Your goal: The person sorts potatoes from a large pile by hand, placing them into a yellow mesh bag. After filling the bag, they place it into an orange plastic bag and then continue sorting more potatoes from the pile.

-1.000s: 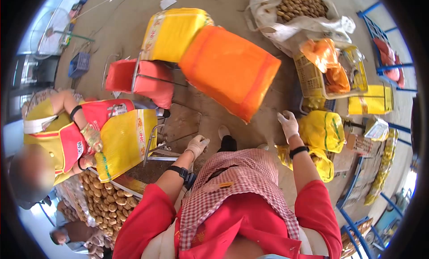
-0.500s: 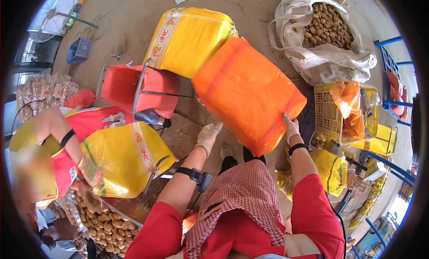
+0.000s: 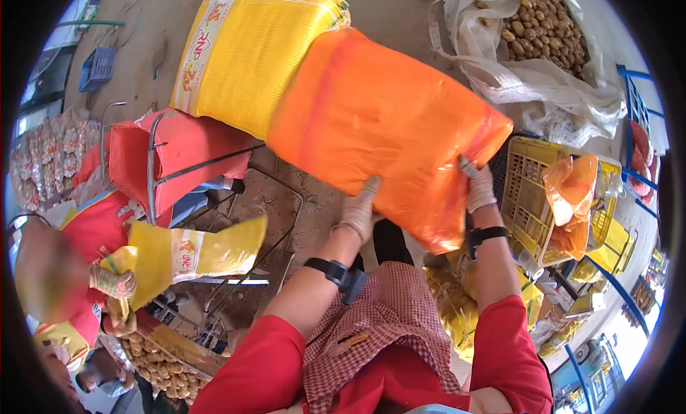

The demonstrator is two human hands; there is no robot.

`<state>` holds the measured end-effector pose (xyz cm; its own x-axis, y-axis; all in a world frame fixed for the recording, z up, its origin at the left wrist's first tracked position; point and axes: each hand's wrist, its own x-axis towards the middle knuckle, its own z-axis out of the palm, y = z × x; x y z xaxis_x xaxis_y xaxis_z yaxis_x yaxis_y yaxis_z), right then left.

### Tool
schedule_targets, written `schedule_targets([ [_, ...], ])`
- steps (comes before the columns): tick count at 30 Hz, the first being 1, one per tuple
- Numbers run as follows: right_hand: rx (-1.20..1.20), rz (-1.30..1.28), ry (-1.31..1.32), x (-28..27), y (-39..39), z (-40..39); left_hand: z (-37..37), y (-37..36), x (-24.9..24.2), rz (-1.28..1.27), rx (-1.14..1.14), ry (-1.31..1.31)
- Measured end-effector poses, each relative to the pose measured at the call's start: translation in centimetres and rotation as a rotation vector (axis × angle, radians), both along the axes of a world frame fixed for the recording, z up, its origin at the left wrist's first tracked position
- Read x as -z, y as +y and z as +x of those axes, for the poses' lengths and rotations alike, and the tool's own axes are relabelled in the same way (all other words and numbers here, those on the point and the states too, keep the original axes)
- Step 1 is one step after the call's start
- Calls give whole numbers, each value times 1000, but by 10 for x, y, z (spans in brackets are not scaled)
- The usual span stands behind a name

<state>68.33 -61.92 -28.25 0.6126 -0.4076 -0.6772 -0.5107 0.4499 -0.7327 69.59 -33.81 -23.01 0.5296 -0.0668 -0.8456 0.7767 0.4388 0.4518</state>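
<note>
A large, shiny orange sack [image 3: 386,121] lies in front of me, its left end against a stack of yellow printed potato sacks [image 3: 257,53]. My left hand [image 3: 362,212], in a pale glove, grips the near edge with the thumb on top. At the right end, my right hand [image 3: 477,185], also gloved, holds the sack near its corner. The fingers under the orange sack are hidden on both sides.
At left a co-worker handles a yellow sack [image 3: 196,253] above potatoes [image 3: 161,364]. A red sack on a metal frame [image 3: 186,153] stands nearby. To the right are a yellow crate [image 3: 525,200] and a white bulk bag [image 3: 564,103] of potatoes.
My left hand has come up from beside the orange sack and taken hold of its near edge. The sack has turned slightly. The co-worker's yellow sack has swung flatter and narrower.
</note>
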Motion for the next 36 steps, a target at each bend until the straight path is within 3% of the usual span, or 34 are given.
schedule_targets([
  [1, -21, -2, -3, -7, -15, 9, -2, -16, -7, -54, -14, 114],
  [4, -183, -2, 63, 5, -63, 10, -38, -49, 26, -173, -26, 137],
  [7, -233, 60, -14, 33, -86, -29, -50, -62, 28, -41, 51, 173],
  [9, -228, 125, -83, 38, -84, -48, -38, -54, 17, 80, 341, 99],
  [10, -153, 160, -62, 35, -82, -55, -36, -51, 16, 88, 320, 120],
  [12, -102, 195, -45, 35, -81, -60, -17, -52, 23, 275, 479, -131],
  [14, 24, 283, -23, 49, -92, -76, -12, -55, 59, 234, 475, -230],
  [15, -35, 273, -28, 65, -105, -84, -11, -52, 71, 192, 489, -342],
  [16, -65, 275, -19, 58, -103, -79, 1, -46, 56, 198, 459, -334],
  [19, -34, 184, 77, 40, -94, -62, 12, -19, 16, 467, 891, -175],
  [22, 35, 135, 222, -4, -88, -65, -24, 40, -24, 441, 861, -110],
  [24, 78, -168, 486, -21, -93, -85, -74, 90, -28, 460, 852, 3],
  [25, -21, -268, 539, -8, -114, -112, -100, 117, -46, 531, 821, 29],
  [26, -113, -368, 579, 18, -140, -140, -179, 148, 15, 875, 1256, -585],
  [28, -496, -227, 893, 48, -174, -170, -198, 187, -53, 646, 729, 161],
  [29, -1213, -349, 681, 94, -198, -183, -219, 198, -63, 662, 685, 166],
  [30, -1740, -645, 271, 135, -219, -196, -244, 211, -72, 721, 582, 206],
  [32, -1803, -558, 129, 123, -151, -145, -275, 233, -99, 816, 406, 279],
  [33, -2036, -758, -206, 122, -120, -118, -281, 235, -115, 796, 256, 248],
  [34, -2086, -745, -265, 105, -81, -87, -291, 236, -127, 772, 110, 213],
  [35, -2009, -766, -131, 79, -35, -53, -313, 238, -119, 840, 101, -121],
  [36, -1915, -793, 1, 58, 12, -22, -317, 237, -126, 865, 52, -116],
])
